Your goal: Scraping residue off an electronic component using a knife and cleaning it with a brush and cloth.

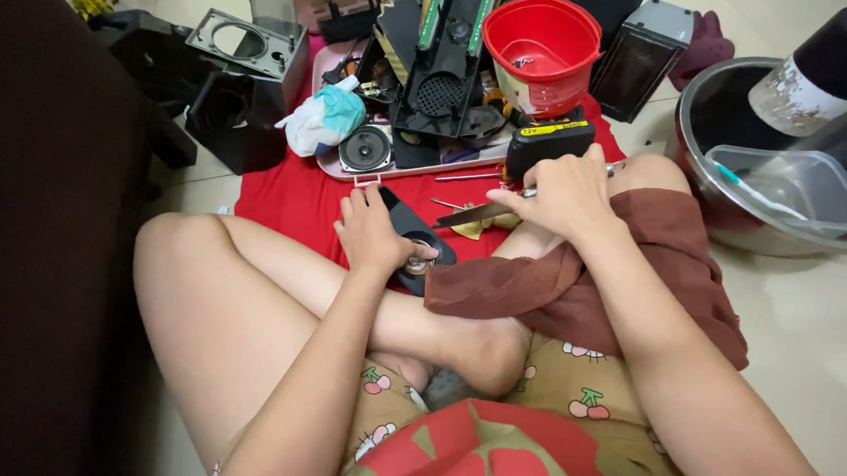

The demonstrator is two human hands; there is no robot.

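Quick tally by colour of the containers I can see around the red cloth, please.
Red plastic bucket: 1
Pink plastic tray: 1
Silver metal bowl: 1
Clear plastic tub: 1
Total: 4

Your left hand [375, 234] presses a black plastic speaker housing [414, 230] flat against the red cloth [284, 200] between your crossed legs, a small round metal part showing at its near end. Your right hand [561, 194] grips a knife [476, 214], its blade lying level and pointing left toward the housing.
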